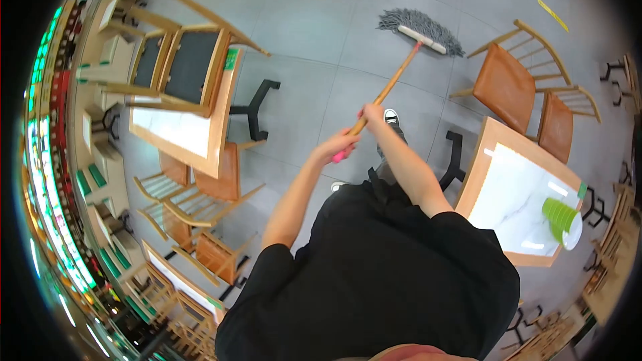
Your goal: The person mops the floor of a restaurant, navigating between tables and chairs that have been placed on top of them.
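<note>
A mop (399, 72) with a long wooden handle slants away from my body, up and to the right. Its grey stringy head (424, 25), fixed to a pale bar, lies on the grey tiled floor. My left hand (338, 146) is wrapped round the handle near its pink end. Further along the shaft, my right hand (371, 115) is closed on it too. Both arms reach forward from a black short-sleeved top, and my shoes show just beneath the hands.
To the right, a table (491, 137) carries stacked green cups (562, 220); orange-seated chairs (506, 83) stand beside it. On the left, upturned chairs (194, 63) rest on another table (217, 154), with more chairs (221, 174) below. A yellow strip (553, 15) marks the floor.
</note>
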{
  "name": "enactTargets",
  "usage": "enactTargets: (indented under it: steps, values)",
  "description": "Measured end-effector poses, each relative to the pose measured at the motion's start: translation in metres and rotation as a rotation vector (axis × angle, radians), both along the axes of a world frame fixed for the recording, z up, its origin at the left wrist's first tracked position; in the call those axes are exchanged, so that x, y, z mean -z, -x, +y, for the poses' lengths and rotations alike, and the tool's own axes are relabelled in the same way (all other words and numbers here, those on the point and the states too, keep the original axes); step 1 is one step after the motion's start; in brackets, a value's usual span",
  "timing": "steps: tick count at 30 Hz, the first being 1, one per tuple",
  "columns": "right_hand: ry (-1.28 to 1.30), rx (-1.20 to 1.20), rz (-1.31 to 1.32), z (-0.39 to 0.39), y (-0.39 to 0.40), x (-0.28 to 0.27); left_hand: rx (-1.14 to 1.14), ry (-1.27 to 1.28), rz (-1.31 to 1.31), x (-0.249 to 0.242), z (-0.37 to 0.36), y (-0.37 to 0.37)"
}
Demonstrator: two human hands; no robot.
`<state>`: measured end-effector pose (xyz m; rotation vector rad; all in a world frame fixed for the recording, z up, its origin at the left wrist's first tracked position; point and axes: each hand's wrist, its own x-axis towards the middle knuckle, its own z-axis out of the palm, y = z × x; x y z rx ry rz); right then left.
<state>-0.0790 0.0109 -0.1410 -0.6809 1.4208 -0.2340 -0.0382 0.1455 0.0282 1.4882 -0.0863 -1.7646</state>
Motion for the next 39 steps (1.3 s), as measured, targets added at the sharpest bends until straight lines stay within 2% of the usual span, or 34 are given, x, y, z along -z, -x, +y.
enactTargets:
  steps: [2, 4, 6, 7, 9, 13, 17, 20, 23, 26, 27, 28, 30, 33, 36, 39]
  values:
    - [-0.031, 0.01, 0.039, 0.075, -0.007, -0.033, 0.082, -0.027, -0.046, -0.012, 0.071, -0.012]
    - [-0.19, -0.165, -0.007, 0.134, 0.005, -0.086, 0.162, -0.129, -0.146, -0.06, 0.131, -0.009]
    - [-0.436, -0.518, -0.162, 0.175, 0.031, -0.081, 0.172, -0.3, -0.228, -0.101, 0.179, 0.01]
    - [-0.485, -0.596, -0.142, 0.189, 0.041, -0.085, 0.151, -0.326, -0.245, -0.111, 0.195, 0.026]
    - [-0.577, -0.753, -0.105, 0.211, 0.056, -0.092, 0.106, -0.375, -0.287, -0.123, 0.221, 0.053]
    - [-0.607, -0.826, -0.059, 0.215, 0.068, -0.098, -0.124, -0.319, -0.173, -0.109, 0.242, 0.082]
    - [-0.512, -0.731, -0.049, 0.185, 0.066, -0.112, -0.149, -0.286, -0.152, -0.107, 0.209, 0.076]
    - [-0.393, -0.675, -0.043, 0.151, 0.069, -0.096, -0.024, -0.193, -0.19, -0.084, 0.169, 0.072]
    - [-0.141, -0.51, -0.053, 0.098, 0.063, -0.052, 0.032, -0.127, -0.26, -0.034, 0.105, 0.063]
    - [0.024, -0.275, -0.07, 0.02, 0.062, -0.058, 0.063, -0.035, -0.321, 0.027, 0.012, 0.058]
    - [-0.045, -0.157, -0.242, -0.004, 0.068, -0.036, 0.023, 0.014, -0.287, 0.032, -0.023, 0.058]
    - [0.009, -0.15, -0.23, -0.022, 0.071, -0.039, -0.018, 0.063, -0.253, 0.036, -0.056, 0.057]
    - [0.122, -0.14, -0.209, -0.054, 0.076, -0.055, 0.019, 0.032, -0.222, 0.099, -0.104, 0.052]
    - [0.109, 0.051, -0.267, -0.08, 0.079, -0.046, -0.001, 0.041, -0.147, 0.1, -0.147, 0.045]
    - [0.052, -0.06, -0.239, -0.091, 0.085, -0.068, -0.061, -0.023, -0.013, 0.078, -0.164, 0.038]
    - [-0.109, -0.111, -0.327, -0.082, 0.078, -0.063, -0.037, 0.029, 0.036, 0.038, -0.125, 0.035]
